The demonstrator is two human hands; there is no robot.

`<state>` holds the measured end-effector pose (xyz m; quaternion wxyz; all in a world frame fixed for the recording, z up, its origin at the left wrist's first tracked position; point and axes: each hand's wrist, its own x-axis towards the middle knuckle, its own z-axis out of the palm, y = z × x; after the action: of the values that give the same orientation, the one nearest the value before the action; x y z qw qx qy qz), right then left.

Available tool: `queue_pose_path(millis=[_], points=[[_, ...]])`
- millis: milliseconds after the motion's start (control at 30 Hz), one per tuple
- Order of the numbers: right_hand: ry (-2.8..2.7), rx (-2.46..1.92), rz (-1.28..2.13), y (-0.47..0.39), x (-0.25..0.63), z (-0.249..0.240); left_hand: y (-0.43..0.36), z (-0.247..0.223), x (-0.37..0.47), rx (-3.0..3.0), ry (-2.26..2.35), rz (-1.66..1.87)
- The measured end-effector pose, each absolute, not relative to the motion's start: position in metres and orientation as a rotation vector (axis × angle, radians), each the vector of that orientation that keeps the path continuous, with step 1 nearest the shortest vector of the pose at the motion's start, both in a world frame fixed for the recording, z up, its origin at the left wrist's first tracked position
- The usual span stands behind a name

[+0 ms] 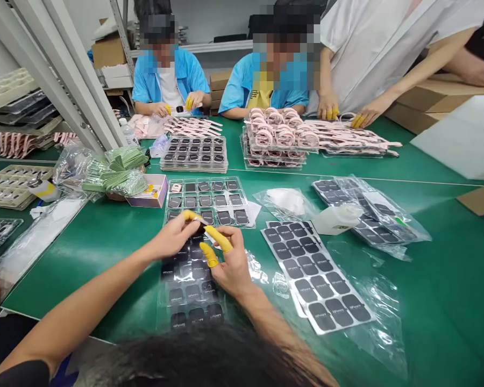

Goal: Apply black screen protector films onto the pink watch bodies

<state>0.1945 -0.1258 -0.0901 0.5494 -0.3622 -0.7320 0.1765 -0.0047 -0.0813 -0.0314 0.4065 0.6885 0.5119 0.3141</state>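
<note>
My left hand, a yellow finger cot on its index finger, pinches a small dark square piece, mostly hidden by the fingers. From the right, my right hand reaches in with yellow cots on index finger and thumb. Its index fingertip touches or nearly touches the piece, while the thumb stands apart below. Under both hands lies a clear tray of dark printed squares. Just beyond is another clear tray of dark squares, with one pinkish piece in its far left corner. White sheets of dark square stickers lie to the right.
A white bottle and bagged sticker sheets are at the right. Green straps and a small box stand left. Across the table, co-workers handle pink straps near stacked trays. A metal post rises at left.
</note>
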Motion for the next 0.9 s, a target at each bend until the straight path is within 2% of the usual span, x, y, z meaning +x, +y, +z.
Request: queue_pose_path(millis=[133, 433, 567, 633, 767, 900], points=[[-2.044, -0.759, 0.296, -0.123, 0.207, -0.084, -0.127, -0.050, -0.020, 1.199, 1.007, 0.674], [-1.996, -0.714, 0.486, -0.134, 0.190, -0.066, -0.137, -0.060, -0.024, 0.983, 0.837, 0.574], [-1.626, -0.958, 0.719, -0.139, 0.219, -0.057, -0.141, -0.063, -0.019, 0.894, 0.891, 0.714], [-1.551, -1.193, 0.715, -0.137, 0.249, -0.066, -0.136, -0.063, -0.020, 0.873, 0.968, 0.826], [-1.795, -1.695, 0.290, -0.129, 0.293, -0.097, -0.128, -0.058, -0.026, 0.874, 1.020, 0.905], [-1.909, -1.593, 0.029, -0.113, 0.279, -0.109, -0.129, -0.056, -0.029, 0.860, 0.973, 0.878]])
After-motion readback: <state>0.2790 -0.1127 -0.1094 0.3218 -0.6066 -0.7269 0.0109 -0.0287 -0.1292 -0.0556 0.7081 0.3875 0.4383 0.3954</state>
